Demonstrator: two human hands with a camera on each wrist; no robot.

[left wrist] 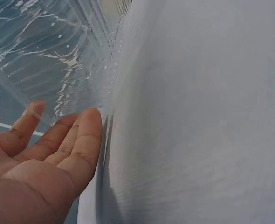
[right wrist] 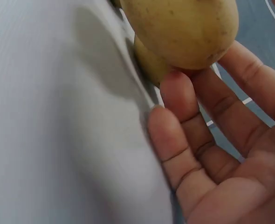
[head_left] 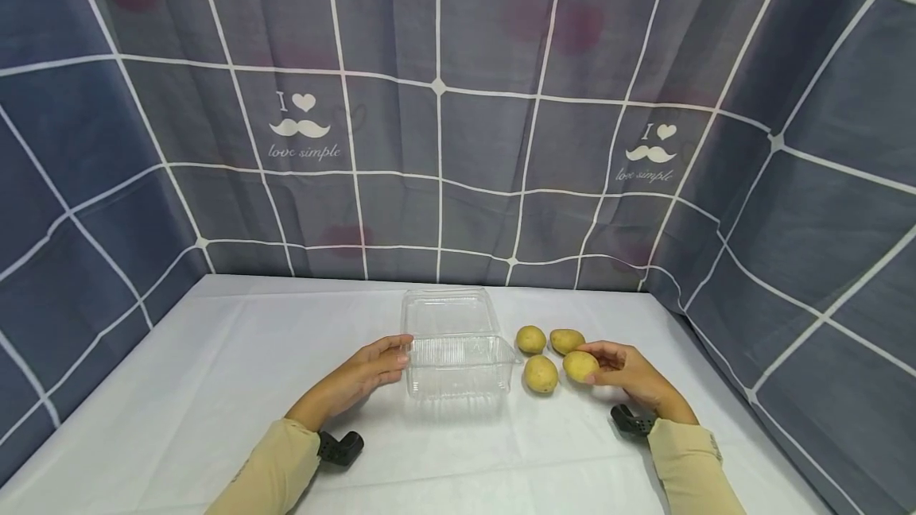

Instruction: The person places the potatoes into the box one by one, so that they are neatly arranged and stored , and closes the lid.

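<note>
A clear plastic clamshell box stands on the white table with its lid laid open toward the back. My left hand is at the box's left side, its fairly straight fingertips against the plastic; the left wrist view shows these fingers along the lower wall. To the right of the box, my right hand pinches a yellow potato between thumb and fingers. In the right wrist view this potato sits above the fingertips. Three more potatoes lie close by, one nearest the box.
The two other loose potatoes, one at the back left and one at the back right, sit behind the held one. A dark checked curtain encloses the table at the back and sides.
</note>
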